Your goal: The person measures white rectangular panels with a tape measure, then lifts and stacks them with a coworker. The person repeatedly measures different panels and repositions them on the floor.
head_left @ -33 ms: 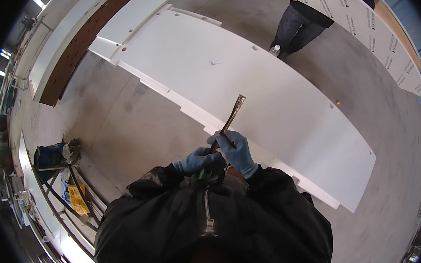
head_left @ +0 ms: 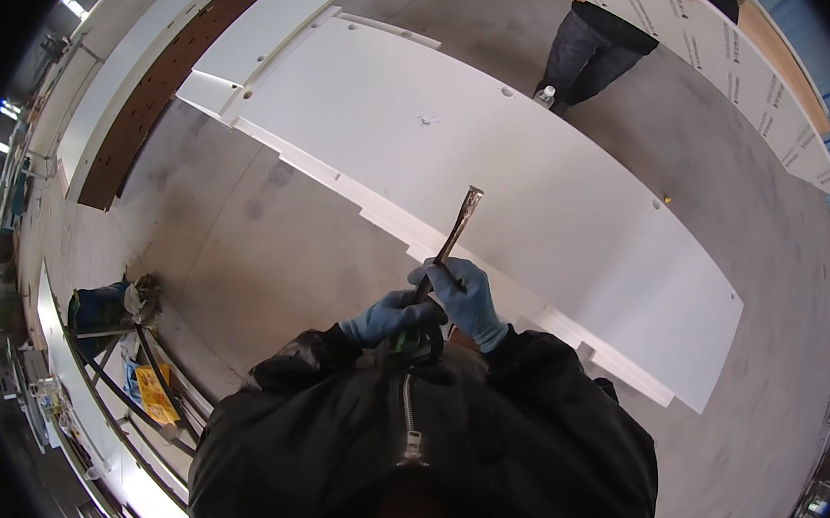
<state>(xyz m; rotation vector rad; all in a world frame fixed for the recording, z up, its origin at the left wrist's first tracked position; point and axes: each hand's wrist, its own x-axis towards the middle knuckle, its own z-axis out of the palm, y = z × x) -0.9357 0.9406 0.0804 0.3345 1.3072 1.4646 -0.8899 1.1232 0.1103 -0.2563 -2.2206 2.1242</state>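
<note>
Both my hands wear blue gloves and meet in front of my dark jacket. A narrow, worn metal bar with a flat, flared tip (head_left: 461, 222), like a chisel or small pry bar, points up and away from me. My right hand (head_left: 473, 302) is closed around its middle. Lower down, my left hand (head_left: 385, 318) is closed near its bottom end, which the gloves partly hide. Something dark with a bit of green shows just under the left hand; its kind is unclear. Beyond the tip lies a long white panel (head_left: 539, 191) with a curved far edge and stepped near edge.
At the far left stands a white and brown panel piece (head_left: 168, 89). A plastic bottle (head_left: 545, 97) is by the white panel's far edge. Behind it, another person (head_left: 596, 53) holds a printed board (head_left: 736, 85). A metal frame (head_left: 134, 373) with bags stands at the lower left.
The view has shifted very slightly against the white panel. My hands and the metal bar keep the same pose.
</note>
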